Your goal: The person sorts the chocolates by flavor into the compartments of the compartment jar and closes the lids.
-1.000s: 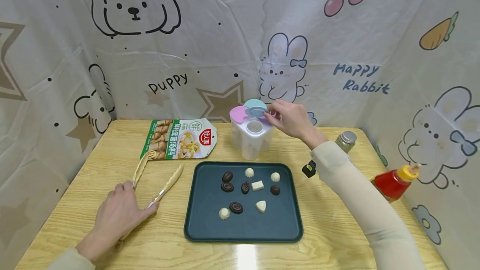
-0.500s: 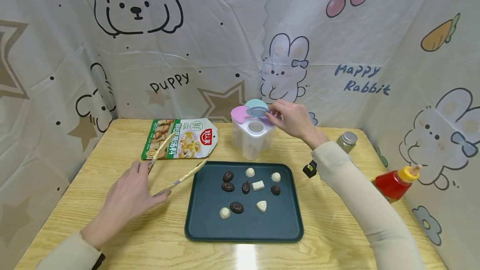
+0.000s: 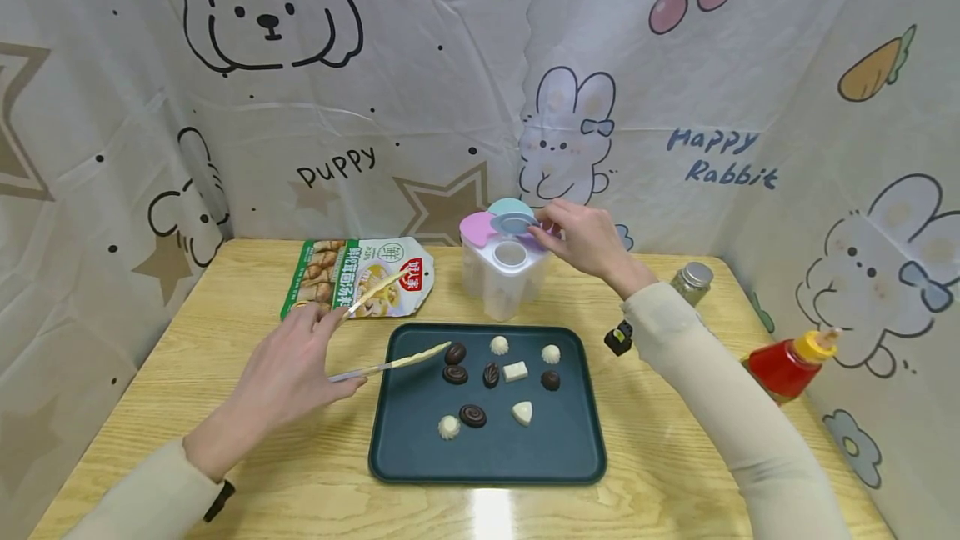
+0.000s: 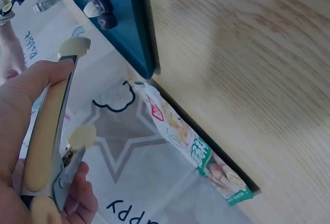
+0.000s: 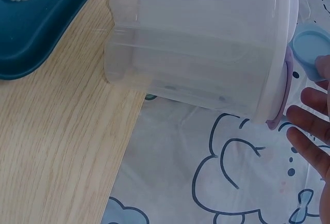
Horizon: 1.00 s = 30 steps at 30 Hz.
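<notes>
My left hand (image 3: 281,369) grips a pair of tongs (image 3: 412,358), its two arms spread wide. One tip overlaps a dark oval chocolate (image 3: 455,352) on the dark tray (image 3: 487,469); the other passes over the food packet. In the left wrist view, thumb and fingers lie on either side of the tongs (image 4: 44,136). My right hand (image 3: 588,240) pinches a raised blue lid (image 3: 513,223) on a clear container (image 3: 502,294) behind the tray. A round opening shows below that lid; pink and teal lids sit beside it. Nothing is between the tong tips.
White chocolates, such as a white bar (image 3: 515,371), and several dark ones lie spread on the tray. The green and white packet (image 3: 382,290) lies at back left. To the right stand a glass jar (image 3: 692,282) and a red sauce bottle (image 3: 787,369). A printed curtain (image 3: 420,107) surrounds the table.
My left hand has lifted the tongs and carried them to the right, from the bare table to over the tray's left side. The right hand has stayed at the blue lid.
</notes>
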{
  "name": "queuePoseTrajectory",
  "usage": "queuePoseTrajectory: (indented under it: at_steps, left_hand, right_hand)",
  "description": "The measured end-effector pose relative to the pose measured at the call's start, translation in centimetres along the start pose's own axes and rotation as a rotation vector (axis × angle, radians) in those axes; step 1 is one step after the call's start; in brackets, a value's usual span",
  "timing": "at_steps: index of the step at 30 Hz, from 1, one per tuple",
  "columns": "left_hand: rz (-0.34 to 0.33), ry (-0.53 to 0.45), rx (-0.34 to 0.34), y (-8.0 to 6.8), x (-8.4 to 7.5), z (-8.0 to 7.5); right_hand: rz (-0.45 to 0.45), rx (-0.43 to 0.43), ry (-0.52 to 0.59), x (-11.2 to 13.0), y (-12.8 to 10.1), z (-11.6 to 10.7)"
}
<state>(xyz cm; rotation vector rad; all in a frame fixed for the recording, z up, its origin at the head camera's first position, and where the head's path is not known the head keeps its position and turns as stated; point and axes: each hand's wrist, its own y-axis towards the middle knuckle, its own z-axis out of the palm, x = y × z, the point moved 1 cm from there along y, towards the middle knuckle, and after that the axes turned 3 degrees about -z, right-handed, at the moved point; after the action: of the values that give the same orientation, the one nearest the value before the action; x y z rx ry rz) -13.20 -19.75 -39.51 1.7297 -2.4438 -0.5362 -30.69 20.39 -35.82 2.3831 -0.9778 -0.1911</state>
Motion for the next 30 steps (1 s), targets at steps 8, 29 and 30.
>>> queuePoseTrajectory:
  at_steps: [8,29,30]
  left_hand:
    - [0.014,-0.041,0.042,0.2,-0.3,-0.3]
    - [0.087,-0.065,0.180,1.5,-1.0,2.0]
    - [0.090,-0.063,0.186,1.6,-1.1,2.1]
  right_hand:
    - [0.011,-0.001,0.008,0.0,0.0,0.0]
    - [0.027,0.002,0.021,0.3,-0.1,0.0]
    - [0.026,0.000,0.022,0.3,-0.1,0.0]
